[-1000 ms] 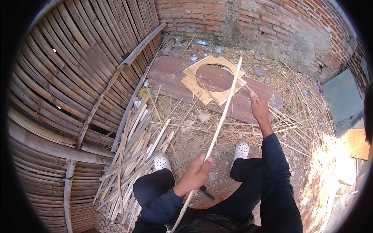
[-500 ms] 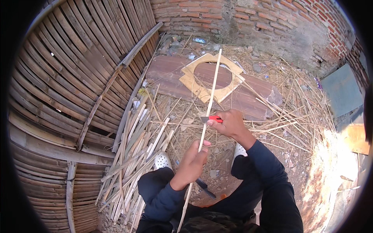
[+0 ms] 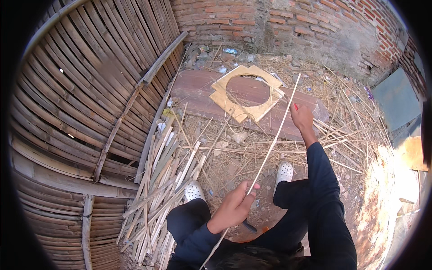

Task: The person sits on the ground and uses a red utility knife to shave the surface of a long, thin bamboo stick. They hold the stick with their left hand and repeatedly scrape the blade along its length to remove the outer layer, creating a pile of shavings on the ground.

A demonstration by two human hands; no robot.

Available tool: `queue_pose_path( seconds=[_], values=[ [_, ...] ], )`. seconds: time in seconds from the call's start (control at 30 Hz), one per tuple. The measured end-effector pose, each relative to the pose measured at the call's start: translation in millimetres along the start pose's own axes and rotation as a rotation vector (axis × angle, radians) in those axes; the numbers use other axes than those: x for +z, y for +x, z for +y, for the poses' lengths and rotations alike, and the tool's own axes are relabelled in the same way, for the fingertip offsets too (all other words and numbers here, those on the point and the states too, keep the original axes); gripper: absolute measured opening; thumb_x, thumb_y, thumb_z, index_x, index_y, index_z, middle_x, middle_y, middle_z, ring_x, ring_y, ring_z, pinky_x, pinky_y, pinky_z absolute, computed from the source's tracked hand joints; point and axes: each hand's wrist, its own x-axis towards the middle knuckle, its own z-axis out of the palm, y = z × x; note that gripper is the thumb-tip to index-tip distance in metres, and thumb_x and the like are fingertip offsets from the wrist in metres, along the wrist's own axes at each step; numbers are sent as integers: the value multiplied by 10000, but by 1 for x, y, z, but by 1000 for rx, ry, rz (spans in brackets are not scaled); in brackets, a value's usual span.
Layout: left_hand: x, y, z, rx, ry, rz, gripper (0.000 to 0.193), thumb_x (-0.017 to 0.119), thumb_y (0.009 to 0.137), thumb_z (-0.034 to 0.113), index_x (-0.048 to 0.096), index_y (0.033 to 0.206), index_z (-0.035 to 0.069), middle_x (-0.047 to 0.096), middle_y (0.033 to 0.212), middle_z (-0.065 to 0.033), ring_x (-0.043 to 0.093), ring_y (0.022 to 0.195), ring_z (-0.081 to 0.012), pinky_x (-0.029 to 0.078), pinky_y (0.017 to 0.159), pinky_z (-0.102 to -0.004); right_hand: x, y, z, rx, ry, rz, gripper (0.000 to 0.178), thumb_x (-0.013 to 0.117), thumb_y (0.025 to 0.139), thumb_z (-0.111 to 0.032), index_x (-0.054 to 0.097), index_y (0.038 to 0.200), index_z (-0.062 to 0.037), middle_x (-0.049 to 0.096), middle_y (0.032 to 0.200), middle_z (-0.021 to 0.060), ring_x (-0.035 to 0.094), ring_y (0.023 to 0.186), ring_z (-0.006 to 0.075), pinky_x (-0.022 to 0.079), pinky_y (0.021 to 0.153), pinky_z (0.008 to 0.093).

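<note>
A long, thin, pale bamboo strip (image 3: pixel 275 140) slants from my lap up toward the far right. My left hand (image 3: pixel 234 204) is closed round its lower part, between my knees. Farther out, beside the strip's upper end, my right hand (image 3: pixel 303 121) is closed on a red utility knife (image 3: pixel 296 107). Only a bit of the knife's red body shows; my fingers cover the rest, and I cannot make out whether its blade touches the strip.
Left of my foot lies a pile of split bamboo strips (image 3: pixel 157 189), beside a bamboo slat wall (image 3: pixel 81 90). Ahead, a tan board with a round hole (image 3: pixel 219 100) rests on a brown panel (image 3: pixel 191 85). A brick wall (image 3: pixel 315 27) stands behind. A dark tool (image 3: pixel 249 226) lies between my feet.
My right hand has moved with the knife up and right along the strip toward its far end. The strip's top has swung right, and my left hand has shifted slightly right and nearer.
</note>
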Motion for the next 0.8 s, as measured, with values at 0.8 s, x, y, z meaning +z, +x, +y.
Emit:
queue_pose_path(
  seconds=[0.8],
  values=[
    [-7, 43, -14, -43, -259, 281, 184, 485, 982, 142, 602, 1077, 36, 437, 636, 57, 384, 557, -30, 314, 508, -229, -37, -118, -114, -574, 111, -363, 618, 566, 816, -653, 624, 646, -62, 532, 510, 128, 560, 487, 312, 428, 489, 399]
  ],
)
